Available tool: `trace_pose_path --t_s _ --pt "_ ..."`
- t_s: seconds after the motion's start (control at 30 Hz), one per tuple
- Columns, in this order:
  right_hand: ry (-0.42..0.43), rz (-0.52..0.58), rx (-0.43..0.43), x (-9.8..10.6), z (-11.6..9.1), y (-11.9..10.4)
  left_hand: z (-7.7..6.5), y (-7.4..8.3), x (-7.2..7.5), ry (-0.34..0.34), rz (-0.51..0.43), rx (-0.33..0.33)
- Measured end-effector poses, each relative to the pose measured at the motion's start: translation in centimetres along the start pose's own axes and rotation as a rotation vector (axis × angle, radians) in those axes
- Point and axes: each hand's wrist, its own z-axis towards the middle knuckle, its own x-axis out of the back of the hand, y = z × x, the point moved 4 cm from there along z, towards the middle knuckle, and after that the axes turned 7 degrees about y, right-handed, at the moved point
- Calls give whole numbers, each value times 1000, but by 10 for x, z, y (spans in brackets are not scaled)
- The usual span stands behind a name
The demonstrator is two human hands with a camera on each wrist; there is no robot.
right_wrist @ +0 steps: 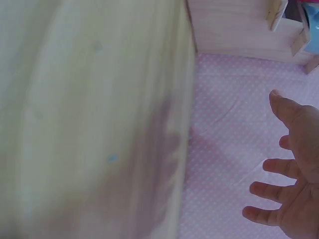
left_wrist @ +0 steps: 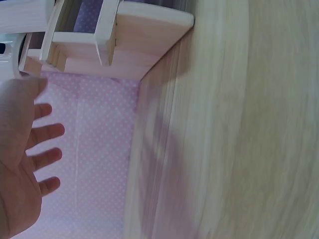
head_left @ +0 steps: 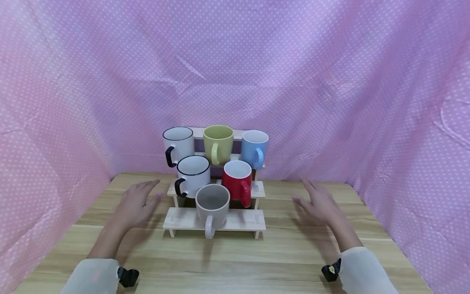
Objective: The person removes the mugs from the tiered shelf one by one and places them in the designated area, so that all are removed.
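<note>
Six mugs (head_left: pixel 218 143) stand on one wooden rack (head_left: pixel 247 220): three far, two midway, one near. The left hand (head_left: pixel 134 205) and right hand (head_left: pixel 320 204), both spread wide, flank it over the counter (head_left: pixel 279 261).

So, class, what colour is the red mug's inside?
White; the red mug's inside shows best in the head view.

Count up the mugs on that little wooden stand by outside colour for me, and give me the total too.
White mugs with black rims: 2
Yellow-green mug: 1
Light blue mug: 1
Red mug: 1
Grey mug: 1
Total: 6
</note>
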Motion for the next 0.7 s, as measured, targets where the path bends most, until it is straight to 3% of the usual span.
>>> trace_pose_path --t_s 0.13,0.27,0.7 --pt "26 12 45 4 10 -9 4 0 -2 49 -138 49" --pt "50 34 93 10 20 -21 8 4 -3 51 -248 109" --pt "95 71 147 24 37 -58 18 14 -8 31 -420 357"
